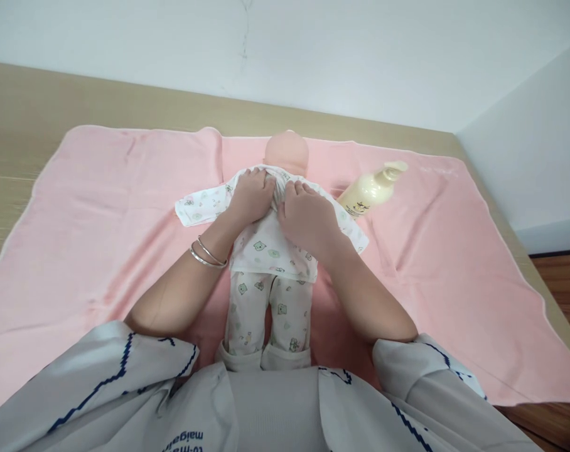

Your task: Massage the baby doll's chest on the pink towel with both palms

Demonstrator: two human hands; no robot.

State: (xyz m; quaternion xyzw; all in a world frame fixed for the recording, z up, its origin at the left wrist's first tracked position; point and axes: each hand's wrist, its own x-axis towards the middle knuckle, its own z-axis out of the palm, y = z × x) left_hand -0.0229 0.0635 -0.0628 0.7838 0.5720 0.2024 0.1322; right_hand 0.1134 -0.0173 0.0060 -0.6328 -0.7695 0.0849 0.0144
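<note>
A baby doll lies on a pink blanket, its head away from me and its legs towards me. It wears a white printed baby shirt and matching trousers with white cuffs. My left hand, with bracelets on its wrist, is closed on the shirt near the neckline. Close beside it, my right hand also has its fingers bent onto the shirt's upper front. The cloth bunches into folds between both hands. My fingertips are partly hidden. Both shirt sleeves stretch out sideways.
A cream pump bottle lies at the doll's right-hand side in view, next to a sleeve. The wrinkled pink blanket covers most of a wooden table. White walls stand behind and to the right.
</note>
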